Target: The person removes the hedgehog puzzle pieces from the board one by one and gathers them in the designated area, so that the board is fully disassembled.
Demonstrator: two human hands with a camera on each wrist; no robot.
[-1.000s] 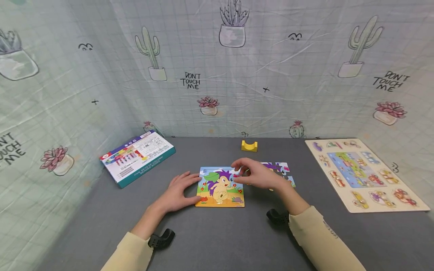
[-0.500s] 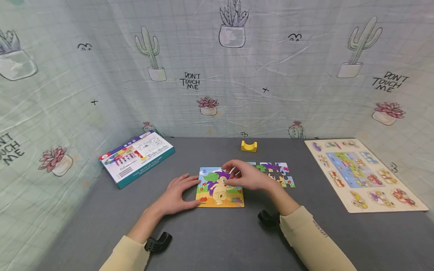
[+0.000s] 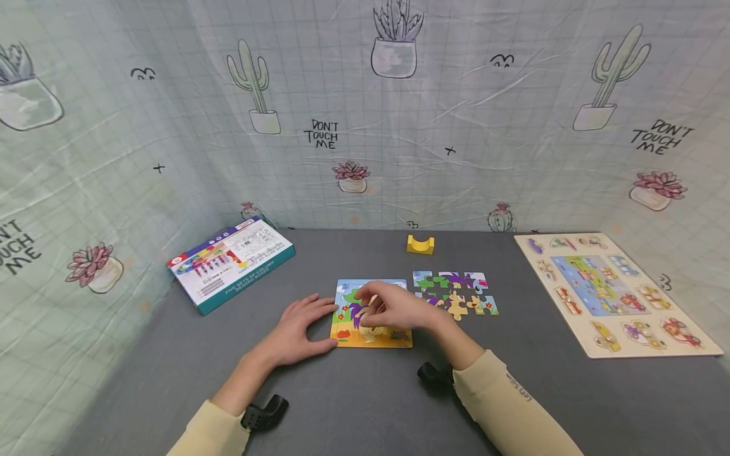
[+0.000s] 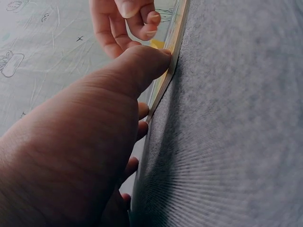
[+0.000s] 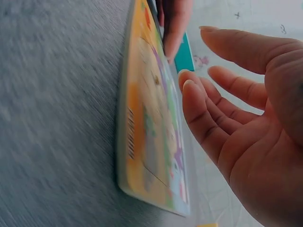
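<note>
A hedgehog jigsaw puzzle board [image 3: 348, 339] lies flat, with a purple-spined hedgehog, green leaf and orange ground pictured. My left hand [image 3: 296, 323] rests at its left side with fingers spread, the thumb [image 4: 154, 61] touching the near left corner and the fingertips by the left edge. Over the board's middle hovers my right hand [image 3: 396, 307], covering part of the picture. In the right wrist view its fingers [image 5: 201, 111] are loosely bent, the thumb stands apart, and nothing shows between them. Loose jigsaw pieces [image 3: 456, 304] with a similar hedgehog picture lie just right of the board.
A yellow block [image 3: 420, 246] with a curved notch stands behind the board. At the back left lies a flat box [image 3: 239, 266] with teal sides. A wooden picture board [image 3: 576, 329] lies at the right. A printed curtain [image 3: 365, 126] hangs around the grey table [image 3: 365, 405].
My right hand has moved left and nearer, from the board's right edge to over its middle, uncovering the loose pieces. The left hand has stayed at the left edge.
</note>
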